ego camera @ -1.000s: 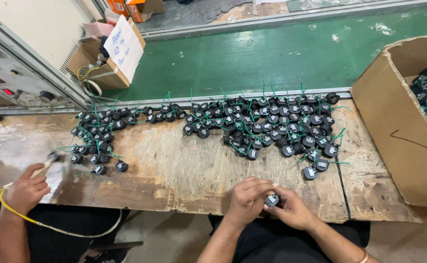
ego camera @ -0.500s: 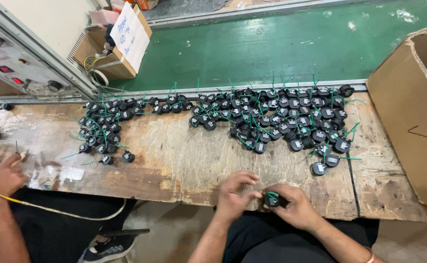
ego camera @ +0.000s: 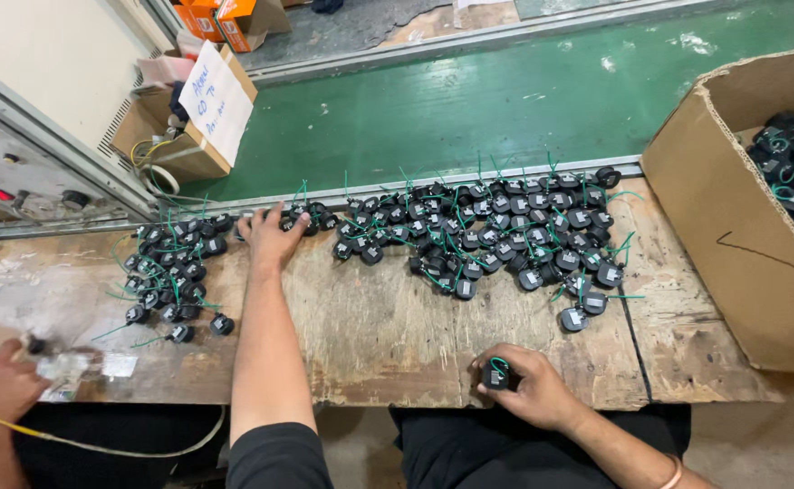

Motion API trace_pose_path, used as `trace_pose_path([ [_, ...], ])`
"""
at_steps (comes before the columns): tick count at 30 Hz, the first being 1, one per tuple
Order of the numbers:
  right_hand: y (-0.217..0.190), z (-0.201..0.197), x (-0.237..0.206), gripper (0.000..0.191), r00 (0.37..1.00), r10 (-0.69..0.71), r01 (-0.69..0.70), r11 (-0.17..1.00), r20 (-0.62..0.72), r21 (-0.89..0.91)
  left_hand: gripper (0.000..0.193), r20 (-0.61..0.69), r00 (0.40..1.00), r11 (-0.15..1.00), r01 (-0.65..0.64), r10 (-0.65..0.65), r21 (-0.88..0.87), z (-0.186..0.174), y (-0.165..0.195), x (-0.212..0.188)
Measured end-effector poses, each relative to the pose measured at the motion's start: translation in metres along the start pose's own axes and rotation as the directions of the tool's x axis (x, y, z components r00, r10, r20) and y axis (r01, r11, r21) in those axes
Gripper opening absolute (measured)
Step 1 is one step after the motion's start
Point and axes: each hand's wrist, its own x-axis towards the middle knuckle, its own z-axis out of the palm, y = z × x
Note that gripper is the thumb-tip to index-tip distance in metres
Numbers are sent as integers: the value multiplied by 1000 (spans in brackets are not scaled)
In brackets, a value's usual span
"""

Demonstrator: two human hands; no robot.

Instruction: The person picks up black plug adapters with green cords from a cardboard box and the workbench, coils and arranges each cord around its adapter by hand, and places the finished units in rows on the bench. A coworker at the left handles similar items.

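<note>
- Reaching: left hand [ego camera: 270, 237] has moved out from the table's near edge, where both hands worked one part half a second ago, to the far row of small black coil parts with green leads [ego camera: 496, 231]. Fingers spread, resting on the parts; nothing gripped yet.
- Right hand [ego camera: 528, 389] stays at the near edge, clenched around one black coil part [ego camera: 496, 374], green lead looping over it.
- Wooden table [ego camera: 370, 335]: smaller cluster [ego camera: 175, 272] lies left of the left hand.
- Cardboard box [ego camera: 741, 244] at right holds more such parts.
- Co-worker's hand [ego camera: 3, 389] at far left, yellow cable [ego camera: 80, 444] beside it.
</note>
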Motion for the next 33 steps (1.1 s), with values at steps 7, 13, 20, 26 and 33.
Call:
trace_pose_path([
  [7,-7,1,1,25,999,26,-27,999,48,38,73,187,959,959,-167,212,-230,19,38,-59],
  [13,-21,3,-3,25,985,-155,161,982,74,-94,95,51,961,909,-237,270,-343,50,96,-146],
  [20,-34,4,0,24,917,-314,360,916,246,-175,101,-72,979,863,-203,192,-463,73,129,-197],
  [26,-32,6,4,23,955,-219,256,950,202,-180,80,-121,921,704,-364,371,-610,68,125,-203],
  [33,-18,2,0,24,978,-145,154,987,150,-51,59,-275,890,677,-456,364,-579,53,114,-224],
])
